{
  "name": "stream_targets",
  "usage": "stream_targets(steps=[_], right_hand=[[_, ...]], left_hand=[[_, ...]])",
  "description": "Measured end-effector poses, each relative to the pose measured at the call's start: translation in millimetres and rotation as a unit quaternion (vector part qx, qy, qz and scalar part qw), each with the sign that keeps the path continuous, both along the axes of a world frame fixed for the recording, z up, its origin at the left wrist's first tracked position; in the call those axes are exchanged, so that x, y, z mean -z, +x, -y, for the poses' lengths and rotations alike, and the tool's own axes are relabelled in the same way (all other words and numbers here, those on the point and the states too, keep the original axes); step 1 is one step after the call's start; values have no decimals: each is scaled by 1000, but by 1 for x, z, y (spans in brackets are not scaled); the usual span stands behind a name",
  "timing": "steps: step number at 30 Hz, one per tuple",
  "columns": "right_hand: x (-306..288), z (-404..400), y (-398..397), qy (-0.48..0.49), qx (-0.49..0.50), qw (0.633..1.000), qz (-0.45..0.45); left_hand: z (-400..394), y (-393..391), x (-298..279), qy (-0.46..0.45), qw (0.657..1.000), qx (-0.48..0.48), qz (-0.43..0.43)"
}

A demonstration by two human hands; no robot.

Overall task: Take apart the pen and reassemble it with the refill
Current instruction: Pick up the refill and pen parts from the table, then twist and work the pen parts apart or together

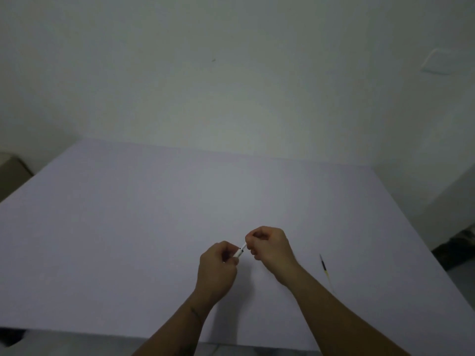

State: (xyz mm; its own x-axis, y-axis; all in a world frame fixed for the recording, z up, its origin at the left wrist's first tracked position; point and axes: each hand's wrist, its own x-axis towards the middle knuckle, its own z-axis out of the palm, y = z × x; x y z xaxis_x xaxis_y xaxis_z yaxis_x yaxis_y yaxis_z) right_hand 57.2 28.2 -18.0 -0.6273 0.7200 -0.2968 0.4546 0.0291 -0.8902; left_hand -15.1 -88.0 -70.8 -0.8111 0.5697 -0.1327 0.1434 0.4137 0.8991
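Observation:
A white pen (241, 250) with a small black mark is held between both hands, slanting up to the right above the table. My left hand (218, 268) grips its lower end and my right hand (268, 246) pinches its upper end; both ends are hidden in the fingers. A thin refill (324, 268), dark at its far part and yellowish nearer me, lies on the table to the right of my right forearm.
The pale table (154, 227) fills most of the view, with its near edge at the bottom and its right edge close to the refill. A plain wall rises behind it. Something beige stands at the far left edge (10, 173).

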Motion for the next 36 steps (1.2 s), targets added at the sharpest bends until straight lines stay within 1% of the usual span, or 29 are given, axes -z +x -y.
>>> stream_targets(steps=[3,7,10,14,18,24,28,34,36], right_hand=[[1,-4,4,-28,-30,999,21],[6,-21,16,-24,-16,998,46],[17,-46,33,-3,12,997,82],[33,-81,57,62,35,981,181],[46,-104,66,95,-3,968,233],[68,-120,48,166,-77,937,297],[77,-126,39,210,-105,919,318],[79,-129,34,222,-135,911,321],[74,-128,33,220,-128,914,317]], left_hand=[[-4,2,1,12,1000,-1,10],[-13,6,1,13,1000,4,13],[-18,5,0,5,1000,16,12],[-25,2,-1,-14,1000,14,-4],[-39,4,1,-37,999,15,-8],[-61,12,12,-67,998,8,0],[-73,18,18,-87,996,15,-5],[-80,15,20,-104,994,12,-7],[-80,13,21,-108,994,9,-9]])
